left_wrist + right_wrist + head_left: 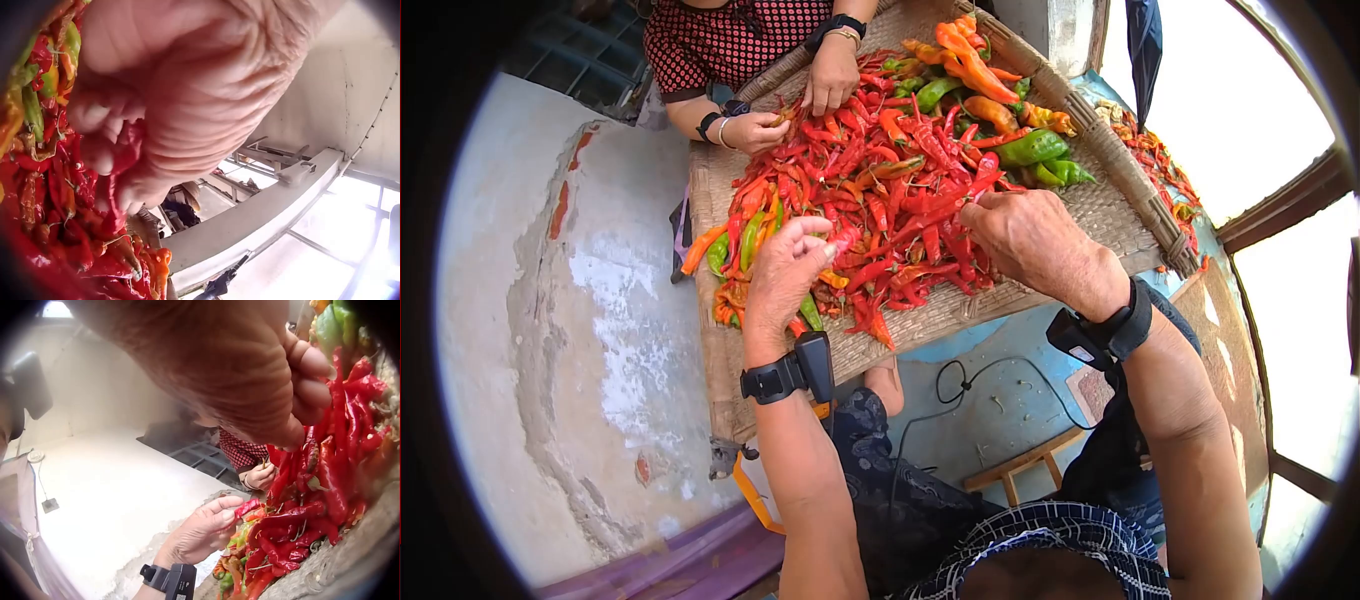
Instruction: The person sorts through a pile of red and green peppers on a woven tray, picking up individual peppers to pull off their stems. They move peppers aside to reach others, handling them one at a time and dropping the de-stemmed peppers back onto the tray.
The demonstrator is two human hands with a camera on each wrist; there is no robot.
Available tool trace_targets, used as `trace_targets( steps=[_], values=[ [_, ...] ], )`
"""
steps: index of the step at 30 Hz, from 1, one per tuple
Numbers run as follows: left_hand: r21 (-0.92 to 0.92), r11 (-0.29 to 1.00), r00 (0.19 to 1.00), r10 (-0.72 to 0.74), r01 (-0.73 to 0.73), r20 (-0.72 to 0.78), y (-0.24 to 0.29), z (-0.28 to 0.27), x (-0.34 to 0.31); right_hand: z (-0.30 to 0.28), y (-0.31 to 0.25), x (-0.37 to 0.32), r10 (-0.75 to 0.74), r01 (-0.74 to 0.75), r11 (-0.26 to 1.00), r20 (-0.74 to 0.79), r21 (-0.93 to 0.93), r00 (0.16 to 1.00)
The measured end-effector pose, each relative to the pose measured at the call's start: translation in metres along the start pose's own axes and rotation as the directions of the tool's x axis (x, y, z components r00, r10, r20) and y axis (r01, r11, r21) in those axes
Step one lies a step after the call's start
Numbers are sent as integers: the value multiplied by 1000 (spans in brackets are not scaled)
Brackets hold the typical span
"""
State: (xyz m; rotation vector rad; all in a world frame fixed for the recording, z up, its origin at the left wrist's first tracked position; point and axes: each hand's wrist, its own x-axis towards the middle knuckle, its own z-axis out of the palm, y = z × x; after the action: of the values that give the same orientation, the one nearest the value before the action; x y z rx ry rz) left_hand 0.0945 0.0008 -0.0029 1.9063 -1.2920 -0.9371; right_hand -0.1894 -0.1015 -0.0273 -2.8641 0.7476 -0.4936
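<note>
A heap of red chili peppers covers the woven tray. My left hand, over the heap's left side, pinches a red pepper between thumb and fingers; the right wrist view also shows that pepper. My right hand is at the heap's right side, its fingers curled at red peppers. In the right wrist view the right hand has its fingertips beside a long red pepper; whether it grips one cannot be told.
Across the tray another person's hands work at the heap's far edge. Green peppers and orange ones lie at the tray's far right. A wall stands left; a wooden stool and a black cable are below.
</note>
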Motion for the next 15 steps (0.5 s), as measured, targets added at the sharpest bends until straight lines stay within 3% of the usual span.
trace_targets(
  steps=[1,2,3,4,5,7,8,9,11,15],
  values=[
    [0,1000,1000,0,0,1,12,6,0,1,0,-1,2,-2,1000,17,5,1000],
    [-317,928,956,109,-197,-273,25,16,0,3,1,-2,4,-4,1000,18,7,1000],
    [-528,726,831,109,-442,-546,35,23,3,4,3,-2,-4,4,1000,11,9,1000],
    [-519,704,783,85,-485,-616,36,24,9,5,4,-2,-12,12,1000,6,9,1000],
    [-521,701,782,84,-487,-618,35,27,10,5,4,-1,-14,14,1000,7,6,1000],
    [-100,947,872,234,-304,-431,30,33,10,5,3,1,-8,9,1000,11,-10,1000],
    [-32,957,927,271,-288,-258,17,41,15,4,2,2,-11,11,1000,12,-10,1000],
    [239,940,939,291,-244,-184,27,54,7,2,1,2,-7,7,1000,9,-3,1000],
    [505,795,885,451,-337,-118,22,74,6,3,-3,2,1,-1,1000,10,7,1000],
    [559,745,885,463,-365,-40,25,78,4,0,-2,3,4,-4,1000,-35,-12,999]
  ],
)
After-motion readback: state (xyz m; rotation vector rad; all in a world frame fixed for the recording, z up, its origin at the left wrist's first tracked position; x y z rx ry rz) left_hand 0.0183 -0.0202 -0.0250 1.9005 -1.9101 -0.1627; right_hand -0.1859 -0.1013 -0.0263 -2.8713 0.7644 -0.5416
